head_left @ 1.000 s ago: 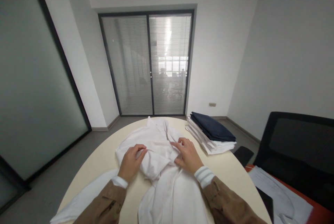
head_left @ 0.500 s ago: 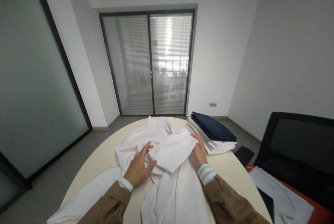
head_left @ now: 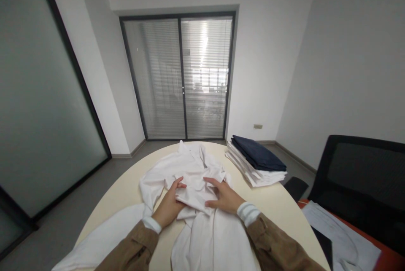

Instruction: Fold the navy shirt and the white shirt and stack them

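Note:
A white shirt (head_left: 190,170) lies spread and rumpled on the round cream table (head_left: 120,195). One sleeve trails toward the near left edge. My left hand (head_left: 169,205) grips a bunched fold of the shirt from the left, thumb on top. My right hand (head_left: 223,197) grips the same bunched fold from the right. Both hands sit close together at the shirt's middle. The shirt's collar lies at the far side of the table.
A stack of folded clothes (head_left: 256,162), dark blue on top of white, sits at the table's far right. A black office chair (head_left: 360,178) stands to the right, with white garments on an orange surface (head_left: 341,237). Glass doors with blinds are behind.
My right hand drew back from the right, bringing the spread sleeve inward into a bunch. My left hand closed on the fold from the left. The two hands came closer together.

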Demonstrator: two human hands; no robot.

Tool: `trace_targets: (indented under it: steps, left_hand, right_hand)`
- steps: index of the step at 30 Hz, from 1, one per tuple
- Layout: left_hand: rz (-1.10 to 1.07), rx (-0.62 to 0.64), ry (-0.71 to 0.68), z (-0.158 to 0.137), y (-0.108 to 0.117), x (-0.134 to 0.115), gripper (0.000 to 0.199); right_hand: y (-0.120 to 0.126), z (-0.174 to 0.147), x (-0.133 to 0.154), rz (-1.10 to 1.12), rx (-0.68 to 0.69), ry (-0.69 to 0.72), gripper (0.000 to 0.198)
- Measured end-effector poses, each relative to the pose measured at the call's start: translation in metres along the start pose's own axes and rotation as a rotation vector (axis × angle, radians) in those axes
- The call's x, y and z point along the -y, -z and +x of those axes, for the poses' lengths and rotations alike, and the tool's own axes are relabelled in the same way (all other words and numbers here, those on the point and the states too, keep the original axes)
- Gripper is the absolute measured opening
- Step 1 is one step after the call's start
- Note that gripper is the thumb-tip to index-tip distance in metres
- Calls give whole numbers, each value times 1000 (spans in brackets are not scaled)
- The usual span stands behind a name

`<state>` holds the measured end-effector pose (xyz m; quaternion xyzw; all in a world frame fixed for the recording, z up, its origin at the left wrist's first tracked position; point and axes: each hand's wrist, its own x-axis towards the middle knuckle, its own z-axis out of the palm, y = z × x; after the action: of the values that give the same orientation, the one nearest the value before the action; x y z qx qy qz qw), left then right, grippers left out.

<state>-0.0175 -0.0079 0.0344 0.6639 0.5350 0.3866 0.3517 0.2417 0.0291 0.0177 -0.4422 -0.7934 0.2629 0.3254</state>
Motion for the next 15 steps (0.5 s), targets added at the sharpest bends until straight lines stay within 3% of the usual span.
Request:
trace_targets:
  steps: [3,5,7,10,15]
  left_hand:
    - [-7,-38,4,-1,0,-1,69]
    - [-9,-40,-8,1,-2,5,69]
    - [-57,-61,-41,5,-4,14,69]
    - [-130,-201,-106,16,-3,30,61]
    - [-74,-448,-53,29,20,43,46]
  right_hand:
    - [-3,2,0,1,99,-39,33]
    - [-5,3,-3,29,131,-66,23]
    - [-7,5,-9,64,77,-96,25]
    - [-9,10,-24,133,-92,-157,39]
    - [-12,18,-52,293,-244,-260,88]
